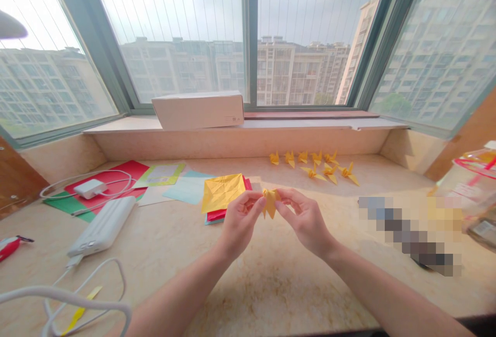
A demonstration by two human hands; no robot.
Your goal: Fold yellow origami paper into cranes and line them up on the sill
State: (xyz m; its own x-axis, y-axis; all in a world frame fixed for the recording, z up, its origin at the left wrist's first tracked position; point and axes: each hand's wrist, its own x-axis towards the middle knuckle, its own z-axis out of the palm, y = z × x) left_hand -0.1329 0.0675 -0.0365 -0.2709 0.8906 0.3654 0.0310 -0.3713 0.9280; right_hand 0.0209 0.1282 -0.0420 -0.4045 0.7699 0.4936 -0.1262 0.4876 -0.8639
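Note:
Between both hands, above the counter, is a small folded piece of yellow origami paper (272,203) with pointed ends hanging down. My left hand (243,215) pinches its left side between thumb and fingers. My right hand (304,218) pinches the right side in the same way. Just behind my left hand lies a stack of square papers, a creased yellow sheet (222,192) on top and red and blue sheets beneath. Several finished yellow paper cranes (312,172) stand in two rows farther back, right of centre.
Coloured sheets (126,174), a white charger (90,188), a power bank (103,226) and cables lie on the left. A red tool (10,247) sits at the left edge. A white box (199,111) rests on the windowsill. At the right stand a plastic container (470,184) and a blurred-out object.

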